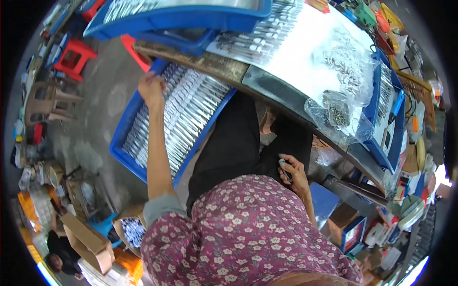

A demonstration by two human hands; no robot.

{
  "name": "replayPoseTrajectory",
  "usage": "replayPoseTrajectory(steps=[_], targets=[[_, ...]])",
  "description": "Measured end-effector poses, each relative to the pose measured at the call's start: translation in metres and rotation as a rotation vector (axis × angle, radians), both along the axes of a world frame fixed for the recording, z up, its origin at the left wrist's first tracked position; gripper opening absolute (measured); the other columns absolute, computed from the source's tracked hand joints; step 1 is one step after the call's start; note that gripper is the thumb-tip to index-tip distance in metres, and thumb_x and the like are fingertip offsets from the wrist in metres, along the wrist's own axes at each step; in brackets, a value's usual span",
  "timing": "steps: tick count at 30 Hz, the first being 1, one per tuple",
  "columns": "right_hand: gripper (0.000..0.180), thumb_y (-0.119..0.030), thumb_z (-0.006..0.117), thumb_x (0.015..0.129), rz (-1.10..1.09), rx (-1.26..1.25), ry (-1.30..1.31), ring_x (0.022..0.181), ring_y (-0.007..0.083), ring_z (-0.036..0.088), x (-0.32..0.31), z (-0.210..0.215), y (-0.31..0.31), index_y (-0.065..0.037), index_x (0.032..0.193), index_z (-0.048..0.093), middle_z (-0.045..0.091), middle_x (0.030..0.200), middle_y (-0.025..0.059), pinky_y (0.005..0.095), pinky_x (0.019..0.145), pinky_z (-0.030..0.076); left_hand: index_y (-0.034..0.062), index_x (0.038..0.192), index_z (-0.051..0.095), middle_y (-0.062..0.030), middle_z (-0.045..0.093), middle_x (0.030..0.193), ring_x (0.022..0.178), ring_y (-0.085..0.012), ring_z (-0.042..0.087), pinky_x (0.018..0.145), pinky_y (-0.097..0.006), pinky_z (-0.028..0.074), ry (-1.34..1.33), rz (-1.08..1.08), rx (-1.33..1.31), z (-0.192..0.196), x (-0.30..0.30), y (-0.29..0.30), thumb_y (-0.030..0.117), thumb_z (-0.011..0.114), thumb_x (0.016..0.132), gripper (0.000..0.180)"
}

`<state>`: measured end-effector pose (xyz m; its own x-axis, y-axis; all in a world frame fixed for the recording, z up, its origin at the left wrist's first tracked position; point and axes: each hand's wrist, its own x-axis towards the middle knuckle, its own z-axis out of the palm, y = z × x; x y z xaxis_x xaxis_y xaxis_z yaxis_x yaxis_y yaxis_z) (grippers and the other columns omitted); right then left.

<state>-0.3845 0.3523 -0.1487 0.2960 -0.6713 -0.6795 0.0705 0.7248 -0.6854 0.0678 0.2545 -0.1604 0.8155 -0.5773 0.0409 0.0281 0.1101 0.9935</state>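
My left hand (152, 90) reaches over the far left corner of a blue tray (116, 145). Its fingers look bent and are slightly smeared, so whether they hold anything does not show. Rows of slim, shiny metal tools (183, 112) lie packed side by side in that tray. By my right thigh, my right hand (297, 175) is closed around a short dark tool with a rounded grey end (282, 162). The rest of that tool is hidden in the fingers.
A wooden-edged workbench (214, 65) crosses ahead, bearing a raised blue tray (191, 19), metal tools (267, 35), loose small parts (346, 62) and a plastic bag of tiny pieces (338, 114). Another blue tray (395, 152) stands right. Red stool (75, 58) and cardboard box (86, 240) are left.
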Motion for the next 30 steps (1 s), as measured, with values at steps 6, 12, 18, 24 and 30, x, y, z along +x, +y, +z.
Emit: replayPoseTrajectory(steps=[6,12,18,24,30], targets=[[0.038,-0.007,0.053,0.081,0.089,-0.064,0.117,0.046,0.0079,0.042,0.007,0.011,-0.001,0.006,0.116,0.046,0.048,0.06,0.0034,0.0215,0.038,0.029,-0.0028,0.101,0.048,-0.0063,0.053,0.079,0.06,-0.0074,0.05,0.049,-0.018,0.038,-0.434,0.073,-0.288,0.14,-0.044,0.015,-0.002,0.048,0.081,0.02],[0.035,-0.007,0.053,0.082,0.068,-0.015,0.072,0.047,0.0079,0.043,0.002,0.007,-0.003,0.003,0.115,0.048,0.049,0.062,0.0043,0.02,0.037,0.03,-0.0018,0.091,0.059,-0.0078,0.06,0.084,0.072,-0.0149,0.058,0.067,-0.026,0.046,-0.95,-0.06,-0.155,0.236,-0.042,-0.045,0.001,0.053,0.078,0.014],[0.035,-0.006,0.053,0.083,0.029,-0.005,-0.007,0.046,0.0081,0.042,0.001,0.003,-0.003,0.002,0.116,0.047,0.049,0.063,0.0045,0.0199,0.037,0.029,0.0055,0.087,0.065,-0.014,0.065,0.083,0.081,-0.0279,0.062,0.074,-0.034,0.047,-1.19,-0.29,0.344,0.234,0.054,-0.138,0.016,0.055,0.073,0.02],[0.035,-0.006,0.052,0.083,0.022,0.027,0.017,0.046,0.0083,0.043,0.001,0.001,-0.007,0.003,0.116,0.046,0.049,0.062,0.0047,0.02,0.037,0.029,0.0039,0.086,0.066,-0.0212,0.062,0.092,0.088,-0.0342,0.06,0.08,-0.038,0.047,-1.462,-0.456,0.68,0.202,0.095,-0.161,0.014,0.052,0.069,0.024],[0.035,-0.007,0.053,0.083,0.007,0.052,0.054,0.046,0.0084,0.043,0.0,0.002,-0.007,0.003,0.116,0.046,0.05,0.064,0.0053,0.0198,0.036,0.029,-0.0086,0.082,0.058,-0.0315,0.058,0.086,0.087,-0.0395,0.06,0.074,-0.042,0.048,-1.408,-0.549,0.842,0.186,0.094,-0.181,0.013,0.057,0.06,0.031]])
